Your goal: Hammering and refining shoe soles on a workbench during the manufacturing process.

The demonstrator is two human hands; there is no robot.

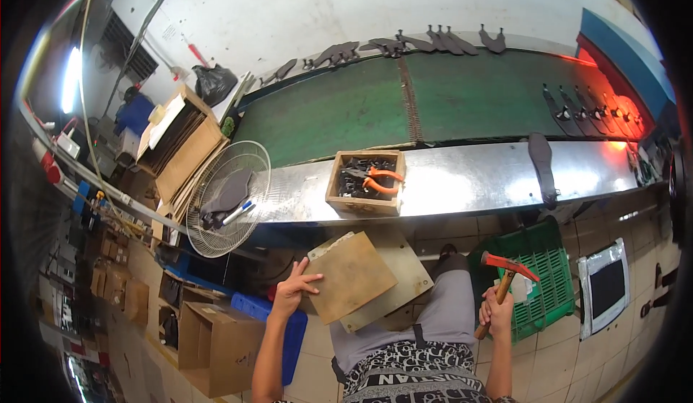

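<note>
My right hand (497, 310) is wrapped round the wooden handle of a hammer (509, 264), whose red head is raised in front of me at the right. At the left, my left hand (292, 287) has its fingers spread at the edge of a tan square board (354, 280). The board lies over a larger metal plate (406, 262) above my lap; nothing rests on the board. Beyond it, on the metal ledge, a wooden box (367, 204) holds small black parts and orange-handled pliers (382, 179).
A green conveyor belt (325, 128) runs behind the metal ledge (462, 179). One dark sole (541, 163) overhangs the ledge at right; strapped soles (577, 110) lie near a red glow. A wire fan guard (249, 156), green crate (541, 287), cardboard box (216, 345) and blue bin (292, 352) stand around.
</note>
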